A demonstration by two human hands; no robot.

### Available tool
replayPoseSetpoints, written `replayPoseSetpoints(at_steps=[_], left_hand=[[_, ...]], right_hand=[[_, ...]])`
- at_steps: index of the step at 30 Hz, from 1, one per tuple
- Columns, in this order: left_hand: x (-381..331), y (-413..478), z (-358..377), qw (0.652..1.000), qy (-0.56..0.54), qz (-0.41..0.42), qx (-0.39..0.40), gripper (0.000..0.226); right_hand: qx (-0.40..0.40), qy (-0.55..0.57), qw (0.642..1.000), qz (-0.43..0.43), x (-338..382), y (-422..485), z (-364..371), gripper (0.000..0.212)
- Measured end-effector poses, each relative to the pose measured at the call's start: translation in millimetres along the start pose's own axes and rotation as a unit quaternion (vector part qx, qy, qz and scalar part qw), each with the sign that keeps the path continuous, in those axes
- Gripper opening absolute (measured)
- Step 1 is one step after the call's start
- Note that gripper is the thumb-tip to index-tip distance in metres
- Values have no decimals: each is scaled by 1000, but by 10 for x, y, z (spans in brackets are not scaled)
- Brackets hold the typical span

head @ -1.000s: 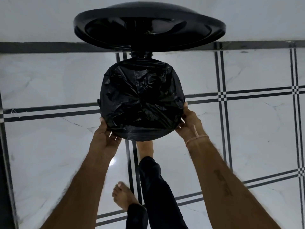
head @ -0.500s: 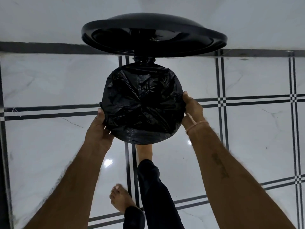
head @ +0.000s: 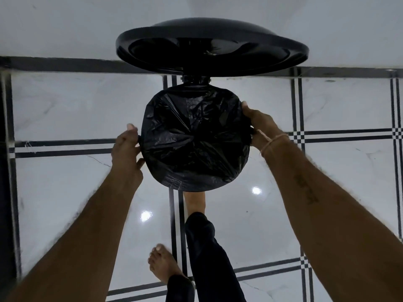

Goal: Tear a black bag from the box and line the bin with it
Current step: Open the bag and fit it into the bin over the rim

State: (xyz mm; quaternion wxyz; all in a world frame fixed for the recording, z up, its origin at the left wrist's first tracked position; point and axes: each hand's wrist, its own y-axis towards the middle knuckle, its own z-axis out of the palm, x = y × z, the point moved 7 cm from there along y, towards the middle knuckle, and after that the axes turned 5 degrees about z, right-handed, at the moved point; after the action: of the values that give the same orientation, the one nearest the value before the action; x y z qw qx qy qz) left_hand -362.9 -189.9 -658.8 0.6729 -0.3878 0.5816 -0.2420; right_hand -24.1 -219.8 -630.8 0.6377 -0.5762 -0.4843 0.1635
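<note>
Tiled floor (head: 65,105); left hand (head: 125,151), right hand (head: 259,125) on taut black bag (head: 196,138).

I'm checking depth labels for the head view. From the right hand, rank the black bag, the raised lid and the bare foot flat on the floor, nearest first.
1. Black bag: touching; the right hand holds its right edge.
2. Raised lid: above and behind the bag.
3. Bare foot: down on the floor, near the bottom of the view.

Glossy white floor (head: 65,110) — black stripes (head: 65,153)
</note>
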Motion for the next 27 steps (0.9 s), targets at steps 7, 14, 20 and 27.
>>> replayPoseSetpoints(at_steps=[7,14,20,27], left_hand=[[-167,217,88,995,71,-64,1,21],[-478,289,337,990,101,-71,64,34],[-408,508,332,976,141,-145,74,38],[-548,618,499,979,135,-110,103,41]], right_hand=[[-6,-68,997,19,185,44,77,27],[45,-64,997,3,404,108,340,22],[47,-151,987,-5,498,243,406,21],[132,-158,979,-9,549,409,533,35]])
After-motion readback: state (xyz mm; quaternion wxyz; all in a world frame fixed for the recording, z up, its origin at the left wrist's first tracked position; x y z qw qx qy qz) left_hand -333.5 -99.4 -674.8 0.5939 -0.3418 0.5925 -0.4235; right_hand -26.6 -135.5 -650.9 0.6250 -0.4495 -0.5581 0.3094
